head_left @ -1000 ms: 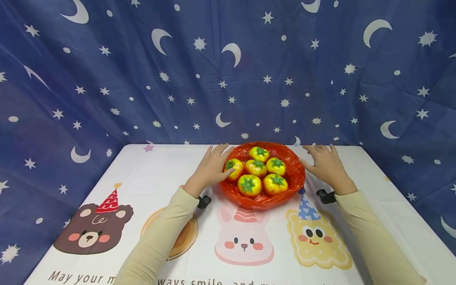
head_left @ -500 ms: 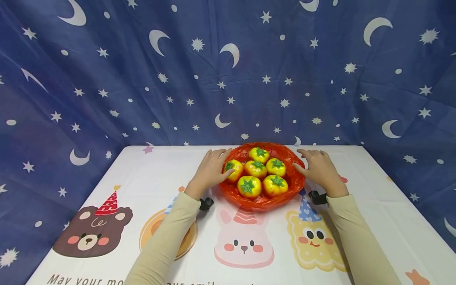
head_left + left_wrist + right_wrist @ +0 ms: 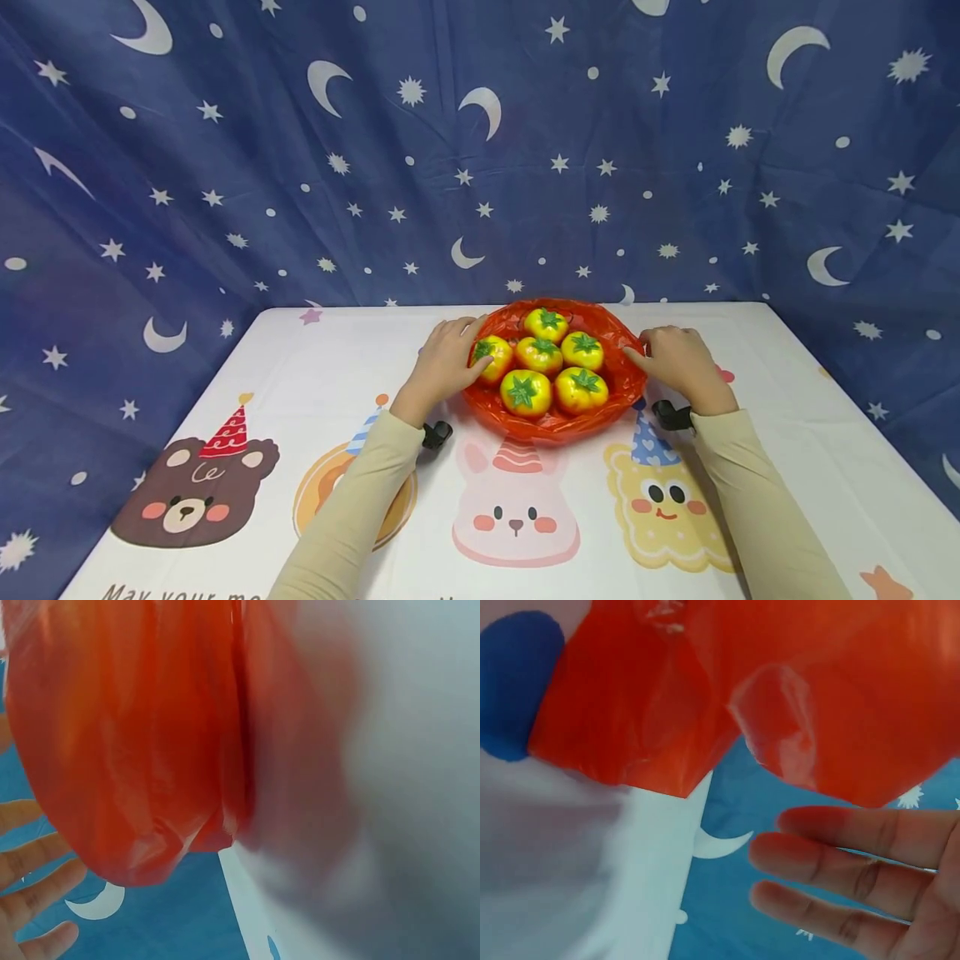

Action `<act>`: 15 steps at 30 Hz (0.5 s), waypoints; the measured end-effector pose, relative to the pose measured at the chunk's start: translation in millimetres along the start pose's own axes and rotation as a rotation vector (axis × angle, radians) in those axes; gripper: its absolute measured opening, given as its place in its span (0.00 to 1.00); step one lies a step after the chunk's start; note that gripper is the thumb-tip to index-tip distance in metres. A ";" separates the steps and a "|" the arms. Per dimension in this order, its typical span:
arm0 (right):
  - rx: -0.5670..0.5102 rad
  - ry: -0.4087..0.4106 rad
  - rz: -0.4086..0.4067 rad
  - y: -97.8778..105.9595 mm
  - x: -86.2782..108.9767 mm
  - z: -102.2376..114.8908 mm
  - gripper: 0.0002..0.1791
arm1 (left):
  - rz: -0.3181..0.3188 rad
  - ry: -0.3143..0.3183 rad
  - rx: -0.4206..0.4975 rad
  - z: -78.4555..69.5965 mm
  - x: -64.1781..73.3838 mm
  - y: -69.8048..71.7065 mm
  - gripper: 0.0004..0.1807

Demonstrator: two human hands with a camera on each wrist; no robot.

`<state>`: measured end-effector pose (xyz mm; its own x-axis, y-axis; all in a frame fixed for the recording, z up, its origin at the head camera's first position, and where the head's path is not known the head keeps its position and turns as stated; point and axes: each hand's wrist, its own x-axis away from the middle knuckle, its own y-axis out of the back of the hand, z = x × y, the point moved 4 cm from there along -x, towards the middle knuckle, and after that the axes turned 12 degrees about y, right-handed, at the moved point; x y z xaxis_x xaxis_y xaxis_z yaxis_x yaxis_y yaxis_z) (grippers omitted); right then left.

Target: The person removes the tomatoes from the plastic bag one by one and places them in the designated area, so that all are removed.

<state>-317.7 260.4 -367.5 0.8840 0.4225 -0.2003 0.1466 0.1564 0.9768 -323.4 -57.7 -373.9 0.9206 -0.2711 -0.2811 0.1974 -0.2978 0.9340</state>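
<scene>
**Right hand (image 3: 678,358) draws in to the bag (image 3: 543,429)**

Over the last second the right hand has come in and its fingers have dipped beside the rim; the left hand (image 3: 447,354) and bag have hardly shifted. From the head view, the red bag sits gaping at the far side of the table (image 3: 337,358), six yellow fruits (image 3: 527,393) inside. The left hand flanks it, thumb over the rim near one fruit; the right hand flanks the other side. Left wrist view: fingers loosely spread by the red plastic, gripping nothing. Right wrist view: three fingers stretch nearly straight below the bag's edge, likewise gripping nothing.
</scene>
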 end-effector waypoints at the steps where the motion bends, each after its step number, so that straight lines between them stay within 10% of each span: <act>1: -0.024 -0.001 0.011 -0.9 -0.2 -0.5 0.21 | -0.005 -0.002 0.003 0.1 -0.1 -0.3 0.34; 15: -0.041 0.078 -0.158 8.0 -2.2 6.8 0.07 | 0.045 -0.039 -0.028 -1.8 0.7 -3.2 0.34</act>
<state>-315.5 254.7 -358.7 0.8142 0.4573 -0.3577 0.2613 0.2614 0.9292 -322.7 -55.3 -376.7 0.9151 -0.3195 -0.2461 0.1654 -0.2591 0.9516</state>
